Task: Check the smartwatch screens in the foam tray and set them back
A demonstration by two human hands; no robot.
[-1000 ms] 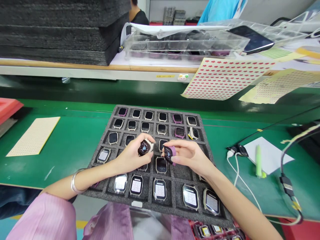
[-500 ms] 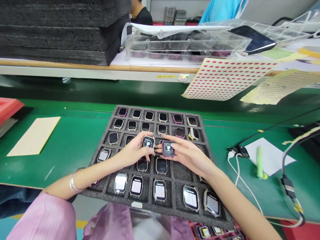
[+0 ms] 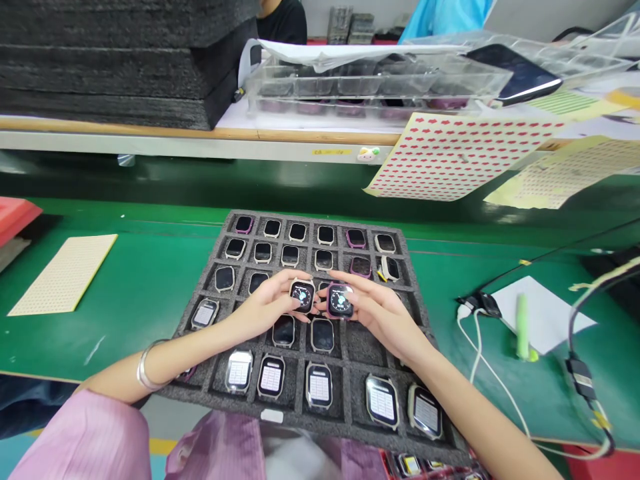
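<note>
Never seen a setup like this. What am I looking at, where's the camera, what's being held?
No machine here: these are a person's own two bare hands, seen from a camera worn on the head, looking forward and down. The left hand holds a pale-cased watch; the right hand holds a purple-cased watch. Both screens are lit, showing round dials. Beneath them, a dark foam tray with compartments, many holding more watches, sits on a green bench. A yellowish sheet lies to the left; white paper and cables lie to the right.
</note>
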